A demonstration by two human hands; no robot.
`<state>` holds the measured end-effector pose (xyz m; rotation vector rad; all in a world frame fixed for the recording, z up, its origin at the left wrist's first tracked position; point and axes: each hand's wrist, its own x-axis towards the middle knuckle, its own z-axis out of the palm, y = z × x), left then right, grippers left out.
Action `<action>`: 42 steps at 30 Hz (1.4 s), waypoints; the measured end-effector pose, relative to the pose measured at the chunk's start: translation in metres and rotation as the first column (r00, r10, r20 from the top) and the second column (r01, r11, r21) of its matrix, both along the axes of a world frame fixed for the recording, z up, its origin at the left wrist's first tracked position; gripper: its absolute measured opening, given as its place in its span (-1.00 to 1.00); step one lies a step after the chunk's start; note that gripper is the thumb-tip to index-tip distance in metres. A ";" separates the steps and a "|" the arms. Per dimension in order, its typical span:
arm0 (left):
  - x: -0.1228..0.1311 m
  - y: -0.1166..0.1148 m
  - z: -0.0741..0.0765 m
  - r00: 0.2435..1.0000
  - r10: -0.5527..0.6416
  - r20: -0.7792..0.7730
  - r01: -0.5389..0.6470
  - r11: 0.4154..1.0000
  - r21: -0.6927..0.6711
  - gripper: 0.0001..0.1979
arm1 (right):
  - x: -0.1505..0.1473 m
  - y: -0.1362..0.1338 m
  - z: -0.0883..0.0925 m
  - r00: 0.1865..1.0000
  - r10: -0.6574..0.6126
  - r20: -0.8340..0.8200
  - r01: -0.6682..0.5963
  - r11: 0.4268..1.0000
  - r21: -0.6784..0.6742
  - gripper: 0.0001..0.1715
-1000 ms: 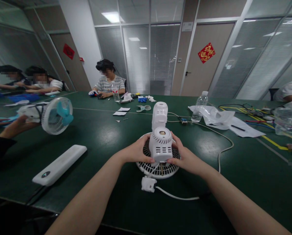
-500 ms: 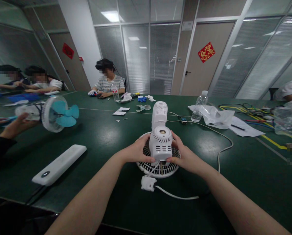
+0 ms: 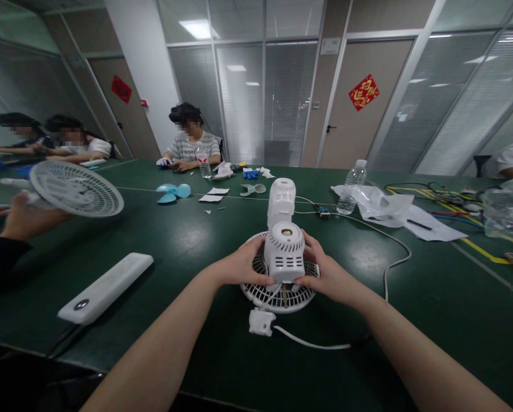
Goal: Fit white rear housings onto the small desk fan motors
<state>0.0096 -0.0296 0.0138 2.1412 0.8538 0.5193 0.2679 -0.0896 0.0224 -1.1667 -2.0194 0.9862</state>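
Note:
A white fan motor housing (image 3: 284,253) stands on a round white grille (image 3: 277,295) lying flat on the green table (image 3: 188,240). My left hand (image 3: 241,265) grips the housing's left side with curled fingers, and my right hand (image 3: 325,273) grips its right side. The fan's white stand (image 3: 281,200) rises just behind. A white plug (image 3: 260,322) with a cable (image 3: 312,344) lies in front of the grille.
A white power bank (image 3: 105,288) lies at the left. A co-worker's hand (image 3: 24,220) at far left holds a white fan grille (image 3: 74,189). A blue fan blade (image 3: 170,192), a water bottle (image 3: 351,186), plastic bags (image 3: 381,203) and wires (image 3: 445,197) lie farther back.
The co-worker's blue blade has come off the fan at left and now lies on the table; that person's grille has tilted flat. My hands stay on the housing.

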 end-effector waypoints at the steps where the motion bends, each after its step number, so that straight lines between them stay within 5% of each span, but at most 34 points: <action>1: 0.000 0.000 0.000 1.000 0.001 0.001 -0.001 1.000 -0.004 0.07 | 0.000 0.000 -0.001 1.000 0.004 0.003 -0.004 1.000 -0.003 0.23; 16: -0.003 0.003 -0.004 0.999 -0.018 0.028 0.018 1.000 0.008 0.07 | -0.007 0.000 -0.007 0.996 -0.041 0.079 0.034 0.995 0.089 0.27; 21: -0.001 0.002 -0.003 0.999 -0.009 0.034 0.008 1.000 0.014 0.05 | -0.007 0.000 -0.007 0.994 -0.059 0.096 0.053 0.996 0.071 0.29; 27: -0.003 0.001 -0.001 1.000 -0.006 0.017 0.007 1.000 -0.021 0.06 | 0.006 0.005 -0.006 0.997 0.077 -0.004 -0.077 0.997 -0.019 0.21; 42: 0.001 0.001 -0.001 1.000 -0.024 0.007 0.023 0.996 0.087 0.07 | 0.003 0.002 -0.002 0.999 0.028 0.041 -0.028 1.000 -0.009 0.24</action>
